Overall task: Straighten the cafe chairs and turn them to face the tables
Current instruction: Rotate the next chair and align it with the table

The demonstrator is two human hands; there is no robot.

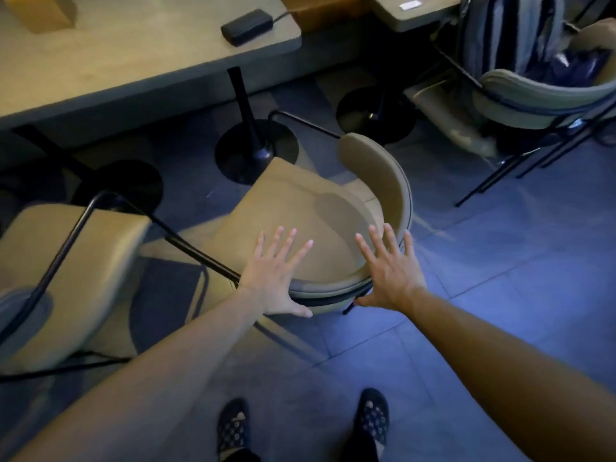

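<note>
Your left hand (pixel 273 278) and right hand (pixel 388 273) spread open at the tan chair's (pixel 310 208) curved backrest, seemingly touching, gripping nothing; chair sits angled beside the surface (pixel 116 61).

Tan padded cafe chair at left (pixel 76 261) cut off by left edge, backrest mostly out of view. Grey chair far right (pixel 546 95) cropped by right edge; striped bag on it (pixel 510 31) cropped at top. Small label on far-right tabletop (pixel 410 5) too small to read. Left hand (pixel 276 278) covers near rim of middle tan chair (pixel 316 211); contact uncertain.
</note>
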